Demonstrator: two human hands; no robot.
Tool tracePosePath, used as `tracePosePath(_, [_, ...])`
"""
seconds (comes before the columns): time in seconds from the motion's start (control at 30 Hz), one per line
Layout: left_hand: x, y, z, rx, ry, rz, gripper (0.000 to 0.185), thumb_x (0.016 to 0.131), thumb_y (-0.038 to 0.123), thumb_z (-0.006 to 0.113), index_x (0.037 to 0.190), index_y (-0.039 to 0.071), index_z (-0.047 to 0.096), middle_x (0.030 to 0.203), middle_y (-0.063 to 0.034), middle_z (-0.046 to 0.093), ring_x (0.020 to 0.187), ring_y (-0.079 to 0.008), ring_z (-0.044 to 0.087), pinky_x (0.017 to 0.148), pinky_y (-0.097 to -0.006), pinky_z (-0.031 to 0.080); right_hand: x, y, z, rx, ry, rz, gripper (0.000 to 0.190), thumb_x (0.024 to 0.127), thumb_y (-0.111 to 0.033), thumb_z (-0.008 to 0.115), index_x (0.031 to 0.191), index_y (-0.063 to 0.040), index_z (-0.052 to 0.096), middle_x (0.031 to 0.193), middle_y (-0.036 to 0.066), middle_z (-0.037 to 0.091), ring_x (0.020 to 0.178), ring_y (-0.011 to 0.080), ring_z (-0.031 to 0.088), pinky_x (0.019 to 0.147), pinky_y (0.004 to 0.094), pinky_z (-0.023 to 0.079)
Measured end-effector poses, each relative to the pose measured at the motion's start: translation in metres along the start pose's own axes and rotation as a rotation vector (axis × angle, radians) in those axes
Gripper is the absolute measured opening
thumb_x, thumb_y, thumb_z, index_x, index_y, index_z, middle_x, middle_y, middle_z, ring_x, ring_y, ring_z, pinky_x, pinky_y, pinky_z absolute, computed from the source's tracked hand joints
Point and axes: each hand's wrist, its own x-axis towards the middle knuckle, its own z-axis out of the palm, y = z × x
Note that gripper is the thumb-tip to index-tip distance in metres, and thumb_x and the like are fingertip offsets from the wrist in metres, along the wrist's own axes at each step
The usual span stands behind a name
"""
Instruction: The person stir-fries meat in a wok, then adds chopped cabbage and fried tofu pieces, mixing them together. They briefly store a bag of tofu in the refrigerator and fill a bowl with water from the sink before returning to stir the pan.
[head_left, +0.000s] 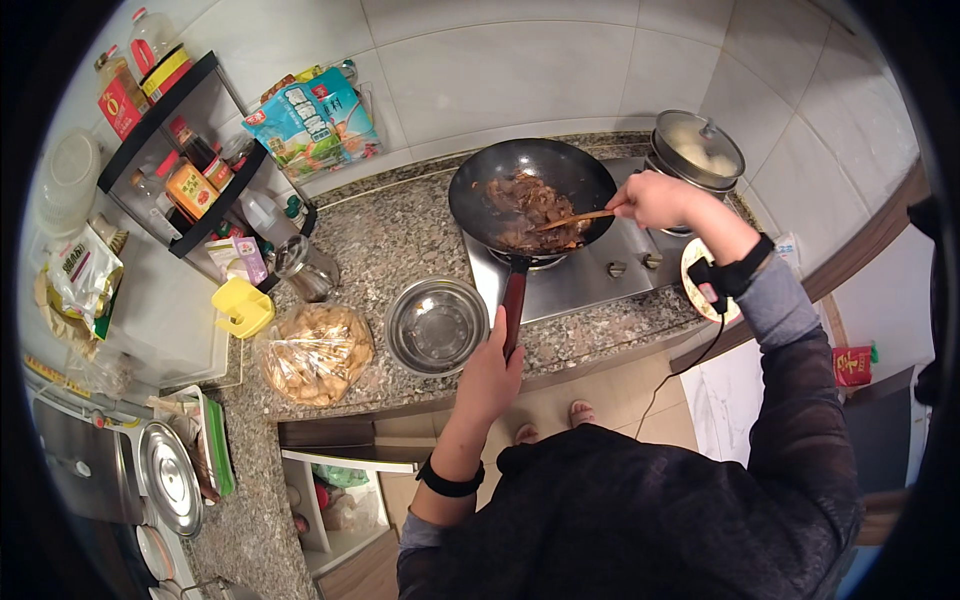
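Note:
A black wok (469, 187) sits on the left burner of a stainless steel gas stove (577, 277), its wooden handle (513, 300) pointing towards me. My left hand (491, 375) is closed around the lower end of that handle. Brown, sauce-coated food (525, 199) lies in the wok. From the right, my right hand (646, 201) grips a wooden spatula (577, 219), whose far end is in the food. A steel bowl (437, 326) stands on the granite counter, left of the wok handle. Left of the bowl is a clear plastic bag of light brown pieces (319, 352).
A glass-lidded pot (697, 150) stands on the right burner, near a patterned plate (690, 262). A glass jar (306, 266), yellow plastic holder (244, 307) and black seasoning rack (180, 97) are at the left. Below the counter, a drawer (352, 540) stands pulled out. A cable hangs from my right wrist.

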Motion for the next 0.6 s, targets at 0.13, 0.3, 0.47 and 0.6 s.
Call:
tracePosePath(0.13, [0.0,-0.004,0.002,0.027,0.037,0.074,0.065,0.093,0.014,0.058,0.149,0.0,0.029,0.11,-0.0292,0.061,0.102,-0.0433,0.061,0.085,-0.0432,0.048,-0.012,-0.012,-0.014,0.212,-0.167,-0.112,0.028,0.094,-0.02,0.057,0.116,-0.008,0.069,0.09,0.014,0.072,0.068,0.0168,0.07,0.076,0.0364,0.053])
tracePosePath(0.3, [0.001,-0.011,0.007,0.022,0.071,0.129,0.069,0.092,0.018,0.058,0.152,0.004,0.025,0.091,-0.0271,0.063,0.085,-0.0438,0.063,0.074,-0.0485,0.05,0.049,-0.046,0.045,-0.025,0.264,-0.228,0.022,0.09,-0.017,0.057,0.099,-0.005,0.072,0.084,0.015,0.072,0.077,0.0286,0.072,0.078,0.0408,0.055])
tracePosePath(0.47, [0.0,-0.007,0.008,0.056,0.068,0.103,0.07,0.093,0.017,0.058,0.152,0.004,0.025,0.093,-0.0272,0.064,0.086,-0.0436,0.063,0.075,-0.0483,0.05,0.095,-0.034,0.043,-0.529,0.36,-0.149,0.017,0.08,-0.013,0.059,0.082,-0.007,0.074,0.089,0.015,0.073,0.087,0.0299,0.072,0.076,0.0403,0.057])
tracePosePath(0.6, [0.0,-0.003,0.008,0.047,0.062,0.07,0.07,0.092,0.017,0.058,0.152,0.003,0.025,0.095,-0.0271,0.064,0.088,-0.0431,0.063,0.075,-0.0477,0.05,0.09,-0.012,0.024,-0.635,0.224,-0.047,0.02,0.085,-0.013,0.057,0.093,-0.008,0.075,0.097,0.013,0.073,0.094,0.029,0.071,0.079,0.0397,0.057])
